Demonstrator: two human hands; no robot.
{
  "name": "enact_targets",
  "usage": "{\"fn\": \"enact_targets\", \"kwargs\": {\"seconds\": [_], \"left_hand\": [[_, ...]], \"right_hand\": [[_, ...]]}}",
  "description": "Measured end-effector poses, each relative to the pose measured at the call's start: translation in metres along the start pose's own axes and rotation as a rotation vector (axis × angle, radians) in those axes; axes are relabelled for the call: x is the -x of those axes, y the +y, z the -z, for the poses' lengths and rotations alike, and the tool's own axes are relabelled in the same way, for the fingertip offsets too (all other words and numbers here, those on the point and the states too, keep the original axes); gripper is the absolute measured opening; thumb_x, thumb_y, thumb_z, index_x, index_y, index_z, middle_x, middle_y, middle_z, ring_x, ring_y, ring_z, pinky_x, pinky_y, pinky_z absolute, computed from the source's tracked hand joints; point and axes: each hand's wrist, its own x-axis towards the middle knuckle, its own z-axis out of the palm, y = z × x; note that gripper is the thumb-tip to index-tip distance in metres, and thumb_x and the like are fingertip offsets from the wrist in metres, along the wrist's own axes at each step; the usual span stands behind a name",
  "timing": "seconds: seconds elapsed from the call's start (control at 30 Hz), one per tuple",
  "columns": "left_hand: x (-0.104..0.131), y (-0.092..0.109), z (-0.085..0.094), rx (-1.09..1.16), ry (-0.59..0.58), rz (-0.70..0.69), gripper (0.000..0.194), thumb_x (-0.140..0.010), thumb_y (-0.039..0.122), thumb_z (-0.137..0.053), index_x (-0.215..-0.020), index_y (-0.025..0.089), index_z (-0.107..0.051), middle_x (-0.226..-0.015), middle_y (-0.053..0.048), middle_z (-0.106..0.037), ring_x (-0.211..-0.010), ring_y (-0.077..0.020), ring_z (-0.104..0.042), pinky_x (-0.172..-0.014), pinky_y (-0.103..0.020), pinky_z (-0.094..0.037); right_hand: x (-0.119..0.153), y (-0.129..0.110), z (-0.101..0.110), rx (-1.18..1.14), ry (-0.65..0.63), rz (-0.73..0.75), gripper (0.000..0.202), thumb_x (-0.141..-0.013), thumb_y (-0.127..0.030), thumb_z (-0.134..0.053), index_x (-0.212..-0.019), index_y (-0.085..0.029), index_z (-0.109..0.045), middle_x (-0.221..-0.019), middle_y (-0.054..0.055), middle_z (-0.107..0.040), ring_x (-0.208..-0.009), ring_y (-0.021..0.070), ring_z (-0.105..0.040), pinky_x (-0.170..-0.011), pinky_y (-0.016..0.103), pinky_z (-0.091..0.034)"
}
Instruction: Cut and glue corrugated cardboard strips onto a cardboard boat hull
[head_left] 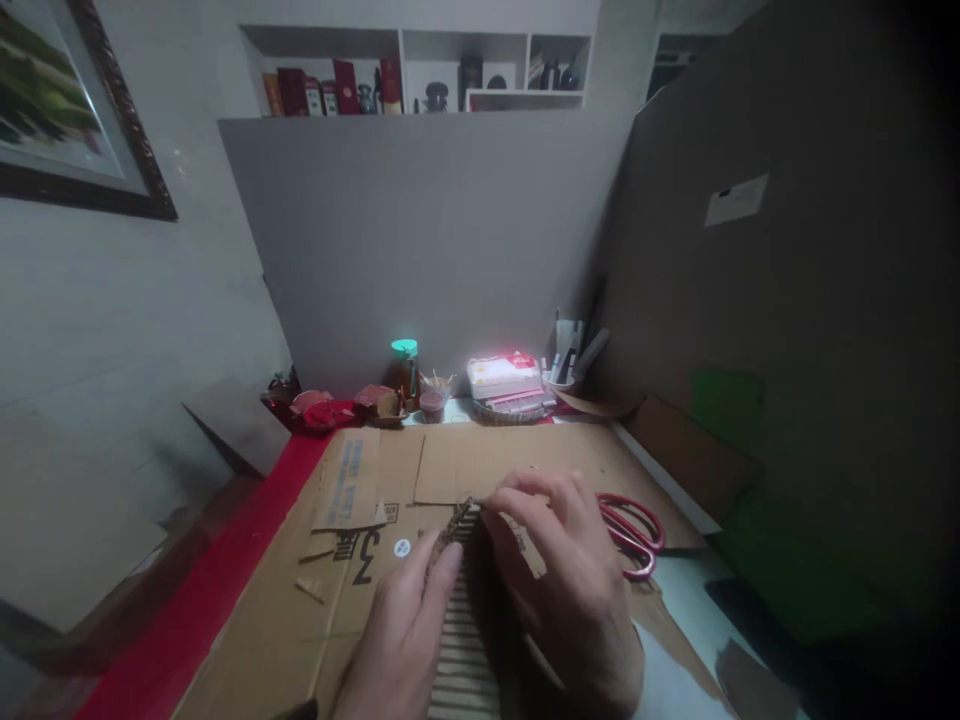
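Observation:
A strip of corrugated cardboard [466,640] with its ridges bared lies between my hands, its far end raised a little with a rough, dark edge. My left hand [409,625] is closed on its left side, thumb along the top. Over the far right corner, my right hand [566,570] is bent with thumb and fingertips pinched together at the edge. What exactly the right fingertips grip is too small to make out. Red-handled scissors [637,535] lie just right of my right hand, their blades hidden behind it.
A large flattened cardboard sheet [277,600] covers the table, with torn scraps [311,590] on its left. Along the back stand a teal-lidded bottle [405,365], a tub of cotton swabs [437,385], a white-and-pink pack [506,375] and a pen cup [560,375]. Grey panels rise behind and right.

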Motion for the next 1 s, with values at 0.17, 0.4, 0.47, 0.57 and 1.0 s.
{"fn": "enact_targets", "kwargs": {"seconds": [0.17, 0.4, 0.47, 0.57, 1.0], "left_hand": [[-0.002, 0.004, 0.001, -0.079, -0.041, -0.053, 0.038, -0.094, 0.043, -0.049, -0.118, 0.02, -0.068, -0.108, -0.009, -0.076, -0.114, -0.0283, -0.063, -0.097, -0.036, -0.049], [-0.003, -0.001, 0.001, -0.134, -0.072, -0.085, 0.038, -0.097, 0.042, -0.042, -0.119, 0.02, -0.064, -0.113, -0.01, -0.073, -0.114, -0.0262, -0.062, -0.093, -0.034, -0.05], [-0.004, -0.004, 0.001, -0.138, -0.057, -0.094, 0.037, -0.097, 0.041, -0.043, -0.116, 0.02, -0.066, -0.117, -0.01, -0.072, -0.115, -0.0264, -0.062, -0.092, -0.033, -0.051], [-0.004, -0.006, 0.001, -0.168, -0.036, -0.081, 0.038, -0.096, 0.042, -0.042, -0.114, 0.02, -0.067, -0.122, -0.011, -0.07, -0.116, -0.0266, -0.062, -0.094, -0.034, -0.051], [-0.005, -0.004, -0.001, -0.12, -0.043, -0.079, 0.037, -0.094, 0.044, -0.047, -0.11, 0.02, -0.07, -0.108, -0.011, -0.075, -0.095, -0.0254, -0.069, -0.091, -0.036, -0.052]], "right_hand": [[-0.004, 0.001, 0.006, 0.113, 0.016, 0.157, 0.016, -0.087, -0.001, -0.057, -0.092, -0.012, -0.067, -0.089, 0.012, -0.066, -0.079, 0.0213, -0.049, -0.077, 0.043, -0.038], [-0.001, 0.005, 0.006, 0.148, -0.067, 0.275, 0.022, -0.095, -0.007, -0.046, -0.102, -0.006, -0.067, -0.092, 0.016, -0.069, -0.083, 0.0252, -0.055, -0.079, 0.048, -0.038], [-0.001, 0.006, 0.006, 0.157, -0.078, 0.304, 0.023, -0.095, -0.007, -0.044, -0.103, -0.005, -0.067, -0.094, 0.018, -0.069, -0.084, 0.0258, -0.055, -0.079, 0.048, -0.038], [-0.001, 0.005, 0.006, 0.171, -0.097, 0.333, 0.024, -0.095, -0.005, -0.044, -0.105, -0.004, -0.065, -0.095, 0.018, -0.069, -0.084, 0.0257, -0.054, -0.079, 0.048, -0.038], [0.001, 0.0, 0.001, 0.164, -0.173, 0.168, 0.015, -0.091, -0.003, -0.046, -0.088, -0.013, -0.058, -0.09, 0.013, -0.064, -0.078, 0.0228, -0.047, -0.076, 0.044, -0.039]]}}
